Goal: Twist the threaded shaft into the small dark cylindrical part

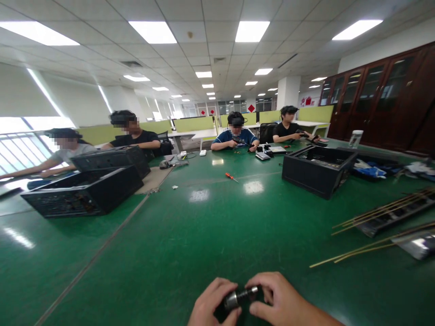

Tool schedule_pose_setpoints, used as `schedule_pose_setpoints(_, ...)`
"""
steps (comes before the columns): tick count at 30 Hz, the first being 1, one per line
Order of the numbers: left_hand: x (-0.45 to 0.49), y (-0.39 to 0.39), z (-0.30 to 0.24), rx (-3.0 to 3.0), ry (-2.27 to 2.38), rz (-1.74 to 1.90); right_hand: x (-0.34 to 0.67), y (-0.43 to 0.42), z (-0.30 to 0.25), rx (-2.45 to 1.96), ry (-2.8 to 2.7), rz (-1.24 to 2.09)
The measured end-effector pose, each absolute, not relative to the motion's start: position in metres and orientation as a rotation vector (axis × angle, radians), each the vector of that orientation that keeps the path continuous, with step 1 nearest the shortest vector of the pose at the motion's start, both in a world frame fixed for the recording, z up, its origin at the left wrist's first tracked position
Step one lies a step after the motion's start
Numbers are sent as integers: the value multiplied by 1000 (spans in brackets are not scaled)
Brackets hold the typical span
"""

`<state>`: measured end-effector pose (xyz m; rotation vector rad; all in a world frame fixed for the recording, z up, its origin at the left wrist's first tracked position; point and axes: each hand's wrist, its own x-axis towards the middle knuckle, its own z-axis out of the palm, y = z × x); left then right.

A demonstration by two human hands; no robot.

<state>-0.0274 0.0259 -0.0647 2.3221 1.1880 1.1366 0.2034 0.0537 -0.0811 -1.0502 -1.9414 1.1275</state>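
Low in the view, near the table's front, I hold a short dark cylindrical part (239, 296) with a silver collar and a bright metal tip. My left hand (212, 305) has its fingers and thumb around the thicker, collared end. At the thinner end, my right hand (277, 296) is curled, with the index finger by the metal tip and the thumb beneath. The part lies almost level, tilted up slightly to the right. Its exact kind does not show. Both hands are just above the green table (190, 244).
A black computer case (316, 167) stands at right, and two more (84, 190) at left. Thin sticks (360, 251) lie on the right beside a dark strip. An orange screwdriver (231, 176) rests mid-table. Several people sit across the table, one (234, 136) holding a dark tool.
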Motion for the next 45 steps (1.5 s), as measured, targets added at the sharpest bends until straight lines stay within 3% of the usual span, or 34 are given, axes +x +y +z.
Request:
schedule_pose_setpoints(9, -21, 28, -80, 2348, 1033, 1230, 203, 51, -73, -1092, -2036, 1022)
schedule_pose_setpoints(45, -16, 18, -64, 2368, 1142, 1147, 207, 48, -68, -1091, -2157, 962)
